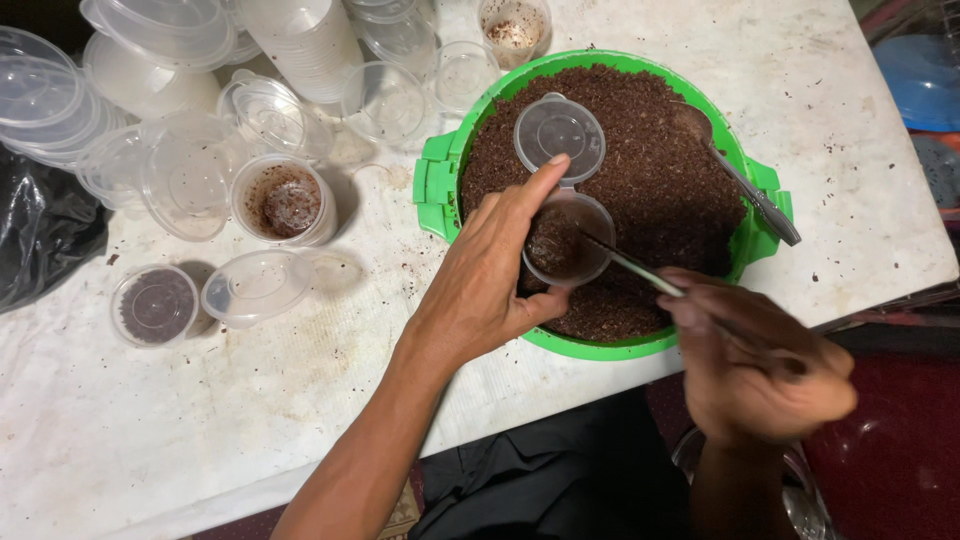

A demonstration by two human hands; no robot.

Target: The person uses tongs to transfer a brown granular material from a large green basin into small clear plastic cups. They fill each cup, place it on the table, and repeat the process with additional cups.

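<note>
My left hand (490, 280) grips a small clear plastic cup (566, 240) over a green tub (436, 180) filled with dark brown soil-like material. The cup's hinged lid (559, 132) stands open above my thumb. Dark material lies inside the cup. My right hand (755, 365), blurred, holds a thin spoon handle (635, 270) whose tip reaches into the cup. A second metal spoon (745, 185) rests in the tub at its right side.
On the white table (200, 400), left of the tub, stand many clear cups and lids: a closed filled cup (155, 305), an empty lidded cup (256, 287), an open cup with residue (285, 200), stacks at the back (300, 40). A black bag (40, 240) lies far left.
</note>
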